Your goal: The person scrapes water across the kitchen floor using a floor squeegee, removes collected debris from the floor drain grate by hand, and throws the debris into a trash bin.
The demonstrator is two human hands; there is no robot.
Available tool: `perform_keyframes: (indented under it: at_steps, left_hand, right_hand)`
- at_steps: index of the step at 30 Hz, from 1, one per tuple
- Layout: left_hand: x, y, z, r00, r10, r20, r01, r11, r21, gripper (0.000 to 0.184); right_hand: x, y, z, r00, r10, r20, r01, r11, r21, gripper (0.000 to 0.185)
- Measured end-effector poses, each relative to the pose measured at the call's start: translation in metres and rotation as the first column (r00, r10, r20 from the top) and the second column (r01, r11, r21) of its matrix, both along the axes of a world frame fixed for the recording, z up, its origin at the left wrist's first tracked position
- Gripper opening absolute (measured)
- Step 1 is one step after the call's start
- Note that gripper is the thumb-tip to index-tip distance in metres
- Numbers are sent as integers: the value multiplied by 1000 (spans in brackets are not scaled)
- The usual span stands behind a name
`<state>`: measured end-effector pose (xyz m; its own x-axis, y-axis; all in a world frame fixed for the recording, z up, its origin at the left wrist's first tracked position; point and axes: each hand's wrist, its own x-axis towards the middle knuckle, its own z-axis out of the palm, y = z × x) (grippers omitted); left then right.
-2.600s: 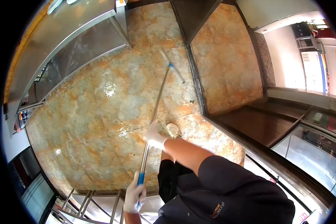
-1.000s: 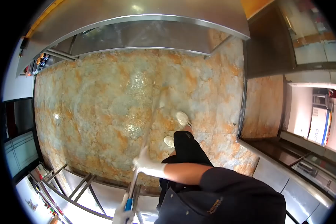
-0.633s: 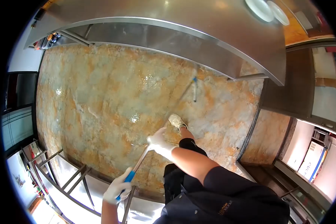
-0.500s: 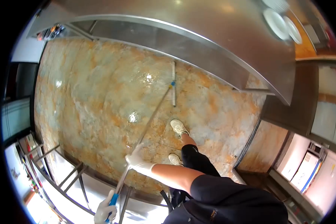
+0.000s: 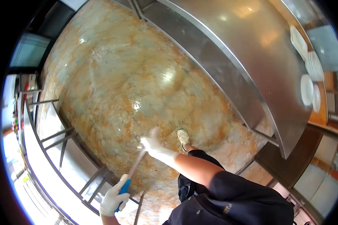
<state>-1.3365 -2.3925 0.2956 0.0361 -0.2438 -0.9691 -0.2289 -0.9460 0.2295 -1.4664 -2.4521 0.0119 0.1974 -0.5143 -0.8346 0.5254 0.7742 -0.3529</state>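
Observation:
My left hand [image 5: 114, 195], in a white glove, is wrapped around the blue grip [image 5: 125, 186] at the near end of a long-handled floor squeegee. Farther along the metal pole [image 5: 138, 162], my right hand [image 5: 153, 145], gloved too, closes on it with one finger or thumb sticking out. Beyond that hand the pole is smeared by motion, and the squeegee's head cannot be made out clearly. Below lies a wet, shiny, mottled tan-and-grey floor [image 5: 112, 82].
A steel table [image 5: 251, 41] with a lower shelf runs along the right, bearing white plates [image 5: 307, 90]. A metal rack [image 5: 60, 140] with legs and crossbars stands at left. My shoe [image 5: 183, 137] is on the floor beside my right hand. Dark cabinets [image 5: 50, 22] are at upper left.
My view has turned, so the steel table now slants down the right. The squeegee's head, sharp before near the table, is now blurred away. Both hands still grip the pole.

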Motion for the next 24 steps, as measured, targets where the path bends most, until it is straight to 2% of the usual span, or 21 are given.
perform_keyframes:
  at_steps: [1, 2, 3, 4, 5, 6, 8, 10, 13, 15, 17, 18, 19, 22, 23, 24]
  left_hand:
    - [-10, -13, -1, 996, -68, -54, 70, 997, 37, 71]
    - [-25, -21, -7, 971, -223, -82, 226, 974, 27, 69]
    - [-34, -31, -18, 952, -243, -188, 250, 968, 16, 70]
    - [-40, -35, -34, 921, -260, -291, 272, 962, 3, 71]
    - [-48, -27, -70, 910, -155, -384, 186, 981, 45, 69]
    - [-53, -23, -97, 878, -56, -475, 111, 990, 90, 68]
    - [-42, -32, -100, 899, -13, -438, 58, 994, 88, 68]
    - [-27, -21, -94, 921, 27, -388, 2, 997, 76, 70]
    - [-13, -8, -88, 957, 76, -279, -67, 997, 39, 70]
    - [-24, -2, -86, 954, 178, -242, -191, 981, -29, 69]
    - [-41, 22, -102, 923, 300, -241, -341, 928, -152, 67]
    - [-56, 20, -100, 881, 416, -223, -447, 887, -111, 68]
    - [-69, 23, -104, 846, 476, -241, -516, 844, -146, 68]
    - [-118, 56, -103, 718, 618, -321, -691, 690, -216, 66]
    - [-136, 66, -96, 680, 643, -353, -730, 640, -241, 65]
    - [-150, 81, -82, 654, 638, -406, -753, 597, -276, 64]
  right_hand:
    - [-18, 42, -61, 994, -88, 63, 82, 992, 92, 71]
    - [-54, 51, -68, 985, -146, -91, 157, 978, 140, 65]
    - [-94, 49, -60, 938, -154, -310, 212, 963, 165, 59]
    - [-121, 51, -65, 913, -145, -382, 227, 957, 180, 53]
    - [-141, 51, -69, 891, -133, -433, 231, 956, 182, 47]
    - [-141, 43, -75, 897, -119, -425, 215, 959, 187, 48]
    - [-142, 27, -86, 908, -90, -409, 183, 964, 194, 51]
    - [-117, 20, -103, 927, 3, -374, 79, 976, 204, 71]
    - [-77, -8, -73, 956, 42, -291, 8, 986, 169, 90]
    - [-54, -38, -113, 985, 132, -111, -131, 991, 17, 80]
    - [-28, -71, -135, 925, 372, -73, -373, 928, -3, 75]
    - [-18, -84, -134, 873, 481, -85, -485, 874, -26, 73]
    - [-10, -99, -115, 806, 568, -168, -586, 806, -87, 76]
    - [-9, -85, -72, 756, 604, -253, -648, 746, -154, 83]
    - [-11, -69, -82, 804, 586, -98, -593, 783, -187, 93]
    - [-19, -51, -63, 839, 543, 27, -520, 816, -252, 97]
